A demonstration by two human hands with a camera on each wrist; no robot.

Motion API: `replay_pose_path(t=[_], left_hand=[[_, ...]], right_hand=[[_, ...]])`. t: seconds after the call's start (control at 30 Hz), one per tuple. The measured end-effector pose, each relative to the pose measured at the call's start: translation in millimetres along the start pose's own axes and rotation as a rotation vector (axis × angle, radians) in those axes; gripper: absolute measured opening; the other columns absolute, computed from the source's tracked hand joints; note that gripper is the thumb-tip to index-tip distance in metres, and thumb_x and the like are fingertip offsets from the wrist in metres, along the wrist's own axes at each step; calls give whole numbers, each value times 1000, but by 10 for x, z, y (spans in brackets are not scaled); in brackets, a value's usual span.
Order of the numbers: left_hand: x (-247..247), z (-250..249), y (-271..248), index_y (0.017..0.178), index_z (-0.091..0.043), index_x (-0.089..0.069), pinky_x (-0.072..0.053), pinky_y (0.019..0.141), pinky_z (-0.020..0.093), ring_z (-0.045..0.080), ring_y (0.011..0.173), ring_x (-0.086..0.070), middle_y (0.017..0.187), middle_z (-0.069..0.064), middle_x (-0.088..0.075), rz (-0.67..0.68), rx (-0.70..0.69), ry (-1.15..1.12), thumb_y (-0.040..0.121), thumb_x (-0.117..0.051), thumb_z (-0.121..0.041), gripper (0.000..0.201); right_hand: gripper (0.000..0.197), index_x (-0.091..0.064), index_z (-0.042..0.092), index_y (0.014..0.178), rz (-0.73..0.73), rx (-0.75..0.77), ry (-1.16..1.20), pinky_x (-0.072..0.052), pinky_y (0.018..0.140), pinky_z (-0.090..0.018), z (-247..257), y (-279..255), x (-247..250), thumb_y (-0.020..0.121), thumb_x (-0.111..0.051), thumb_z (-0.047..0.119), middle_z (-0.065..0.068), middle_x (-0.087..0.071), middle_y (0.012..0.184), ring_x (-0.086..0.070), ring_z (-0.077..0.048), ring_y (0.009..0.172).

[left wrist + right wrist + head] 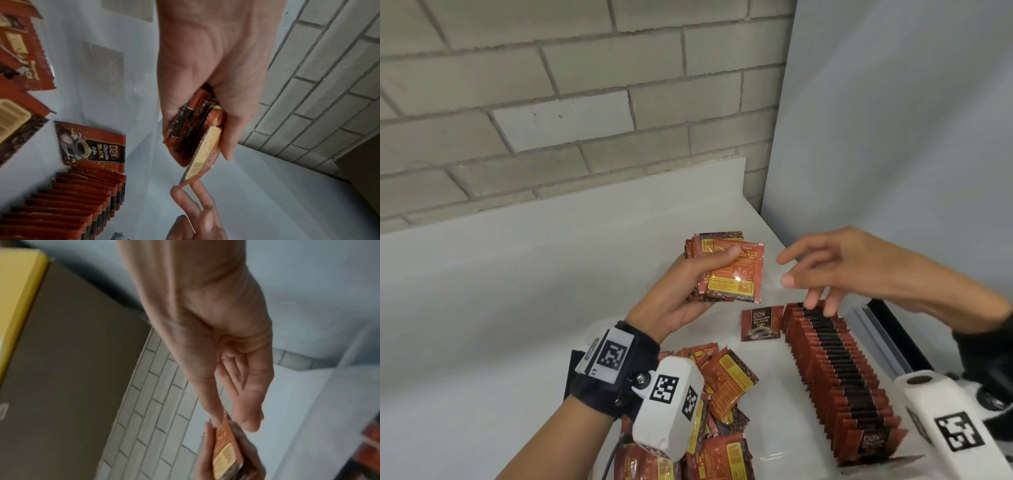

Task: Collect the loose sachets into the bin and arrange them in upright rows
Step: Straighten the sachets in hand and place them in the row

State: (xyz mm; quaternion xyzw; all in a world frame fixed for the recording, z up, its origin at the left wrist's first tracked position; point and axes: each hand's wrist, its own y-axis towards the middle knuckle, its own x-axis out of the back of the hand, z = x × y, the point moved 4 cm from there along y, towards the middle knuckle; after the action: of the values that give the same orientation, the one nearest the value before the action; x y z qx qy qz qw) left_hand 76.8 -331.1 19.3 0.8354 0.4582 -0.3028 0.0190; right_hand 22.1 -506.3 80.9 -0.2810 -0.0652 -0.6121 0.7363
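Observation:
My left hand (pixel 688 294) grips a stack of red-brown coffee sachets (pixel 726 274), printed backs facing me, thumb across the front one. My right hand (pixel 784 270) is spread beside the stack with nothing in it. In the left wrist view its fingertips (pixel 185 188) reach the corner of the front sachet (pixel 203 152). A long upright row of sachets (pixel 839 370) stands below the right hand. One sachet (pixel 760 323) lies face up at the row's far end. A loose pile (pixel 726 387) lies under my left wrist. The bin's clear wall (pixel 148 162) shows faintly.
A grey brick wall (pixel 551 102) runs behind the white surface (pixel 500 291). A pale panel (pixel 893 137) stands at the right, with a black rail (pixel 893 325) at its foot. A yellow box (pixel 20 288) shows in the right wrist view.

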Motion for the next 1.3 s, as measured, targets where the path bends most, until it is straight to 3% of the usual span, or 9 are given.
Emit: replay_pose_path(t=[0.1, 0.23, 0.33, 0.53, 0.7, 0.9, 1.03, 1.13, 1.3], left_hand=[[-37, -3, -12, 104, -12, -65, -58, 76, 29, 19, 84, -71, 93, 8, -73, 37, -24, -6, 76, -65, -15, 28], [-51, 1, -23, 109, -18, -65, -58, 78, 34, 23, 89, -70, 101, 11, -71, 52, -45, -18, 79, -63, -14, 30], [-42, 10, -17, 96, -22, -74, -58, 73, 32, 23, 92, -69, 104, 10, -71, 44, -30, -2, 73, -67, -29, 25], [-29, 22, -11, 117, -12, -62, -55, 79, 35, 22, 84, -68, 99, 14, -70, 49, 66, 15, 75, -52, -58, 63], [-44, 49, -16, 105, -17, -68, -59, 70, 37, 26, 75, -69, 91, 17, -67, 130, 82, -63, 77, -70, -38, 35], [-71, 55, -23, 100, -13, -74, -58, 63, 35, 27, 79, -71, 98, 17, -70, 236, 84, -80, 55, -90, -18, 48], [-88, 33, -25, 94, -16, -76, -58, 69, 33, 26, 91, -70, 100, 14, -72, 230, 28, -74, 52, -89, -12, 45], [-68, -3, -19, 90, -17, -78, -58, 63, 31, 26, 88, -71, 100, 15, -72, 169, -30, -127, 57, -84, -7, 36], [-35, -60, 0, 90, -24, -78, -58, 74, 32, 22, 90, -70, 100, 10, -72, 66, -141, -183, 78, -69, -9, 21]], right_hand=[[47, -64, 21, 108, 0, 0, 104, -53, 51, -23, 8, -47, -130, 65, -77, 34, -2, -74, 86, -70, -20, 65], [36, -62, 16, 109, -81, 51, 195, -48, 43, -22, -56, 14, -304, 77, -76, 20, -7, -73, 82, -63, -18, 55], [23, -66, 12, 103, -138, 85, 222, -42, 41, -20, -89, 26, -294, 81, -73, 12, -6, -70, 75, -56, -15, 49], [4, -68, 8, 81, -262, 310, 284, -50, 52, -19, 21, -129, -137, 78, -71, 10, -6, -71, 68, -61, -14, 51], [10, -74, 14, 84, -378, 513, 207, -56, 68, -22, 74, -225, -118, 74, -73, 15, -4, -74, 76, -71, -17, 70], [19, -77, 18, 89, -420, 703, -176, -51, 67, -14, 74, -233, -181, 77, -73, 3, 8, -72, 91, -67, -8, 83], [23, -76, 24, 95, -377, 620, -159, -51, 65, -15, 32, -218, -188, 80, -71, 8, 11, -70, 93, -65, -11, 83], [36, -67, 27, 106, -313, 388, 50, -55, 70, -23, -41, -180, -169, 84, -63, -1, 8, -70, 94, -66, -12, 78], [29, -62, 16, 111, -41, 82, 415, -52, 92, -35, -118, -161, -286, 82, -67, 18, -7, -73, 98, -70, -24, 93]])
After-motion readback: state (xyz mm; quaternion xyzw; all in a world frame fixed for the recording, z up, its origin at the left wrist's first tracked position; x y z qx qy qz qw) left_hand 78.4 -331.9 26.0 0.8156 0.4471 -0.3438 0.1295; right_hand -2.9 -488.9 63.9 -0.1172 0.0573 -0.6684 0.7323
